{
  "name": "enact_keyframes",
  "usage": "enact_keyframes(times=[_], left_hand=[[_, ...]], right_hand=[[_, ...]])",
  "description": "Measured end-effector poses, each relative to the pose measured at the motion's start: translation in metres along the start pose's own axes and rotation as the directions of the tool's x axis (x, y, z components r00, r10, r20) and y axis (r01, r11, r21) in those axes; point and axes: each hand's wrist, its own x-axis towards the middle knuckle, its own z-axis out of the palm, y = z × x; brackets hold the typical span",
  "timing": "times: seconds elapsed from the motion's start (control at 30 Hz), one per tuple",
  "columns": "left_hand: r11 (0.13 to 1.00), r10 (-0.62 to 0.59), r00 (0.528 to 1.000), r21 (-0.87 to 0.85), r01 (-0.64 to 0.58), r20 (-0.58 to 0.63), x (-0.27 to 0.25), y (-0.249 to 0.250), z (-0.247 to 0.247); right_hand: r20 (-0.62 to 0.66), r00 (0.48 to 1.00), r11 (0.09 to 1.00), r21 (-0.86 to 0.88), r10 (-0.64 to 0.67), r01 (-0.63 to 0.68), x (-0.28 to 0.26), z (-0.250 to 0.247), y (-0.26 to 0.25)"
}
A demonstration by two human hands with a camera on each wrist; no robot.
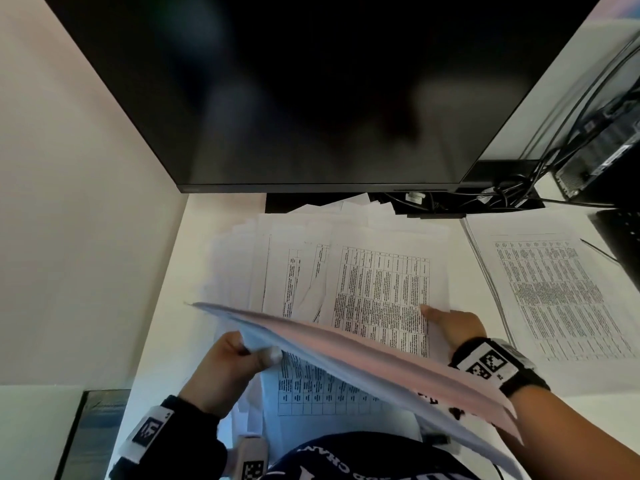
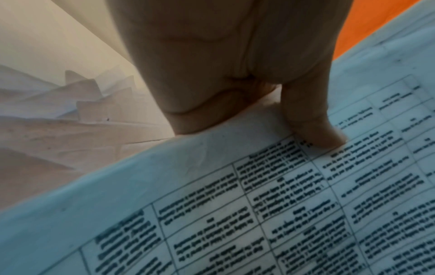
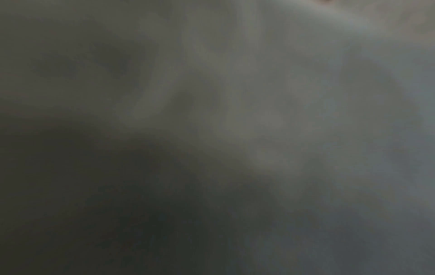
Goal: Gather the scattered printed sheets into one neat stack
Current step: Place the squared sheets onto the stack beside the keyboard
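Several white sheets printed with tables lie fanned out in a loose pile [image 1: 294, 271] on the white desk [image 1: 162, 341] below the monitor. My left hand [image 1: 249, 351] grips a bundle of sheets [image 1: 346, 355] by its left edge and holds it tilted above the desk. In the left wrist view the thumb [image 2: 313, 130] presses on a printed sheet [image 2: 259, 214] of that bundle. My right hand [image 1: 457, 323] lies on the pile's top sheet [image 1: 381, 289], one straight digit on the print; its other fingers are hidden. The right wrist view is dark and blurred.
A second stack of printed sheets [image 1: 561, 296] lies to the right. A black monitor [image 1: 311, 98] overhangs the back of the desk, with cables [image 1: 512, 192] beside it. A dark keyboard [image 1: 620, 233] is at the right edge and a wall [image 1: 69, 237] on the left.
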Motion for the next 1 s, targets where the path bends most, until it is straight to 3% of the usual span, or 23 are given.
enact_keyframes(times=[0.17, 0.3, 0.5, 0.63, 0.83, 1.0], left_hand=[[0.996, 0.017, 0.999, -0.086, -0.021, -0.050, 0.011, 0.028, 0.016], [0.996, 0.023, 0.999, 0.085, -0.020, -0.027, 0.037, 0.037, 0.025], [0.971, -0.114, 0.993, 0.213, 0.105, 0.031, 0.066, 0.035, 0.033], [0.927, -0.193, 0.981, 0.329, 0.179, 0.011, 0.068, 0.041, 0.045], [0.896, -0.068, 0.996, 0.443, 0.038, 0.051, 0.059, 0.050, 0.061], [0.737, 0.151, 0.986, 0.657, -0.160, 0.072, 0.044, 0.050, 0.076]], right_hand=[[-0.072, 0.991, 0.985, -0.145, -0.110, 0.098, -0.005, 0.001, -0.010], [-0.181, 0.952, 0.969, -0.053, -0.248, 0.242, -0.003, -0.002, -0.008], [-0.225, 0.940, 0.958, 0.065, -0.257, 0.278, 0.001, -0.005, -0.003], [-0.283, 0.920, 0.957, 0.014, -0.273, 0.288, 0.005, -0.006, 0.004], [-0.307, 0.907, 0.945, 0.061, -0.289, 0.322, 0.006, -0.006, 0.013], [-0.332, 0.897, 0.941, 0.068, -0.293, 0.332, 0.004, -0.015, 0.018]])
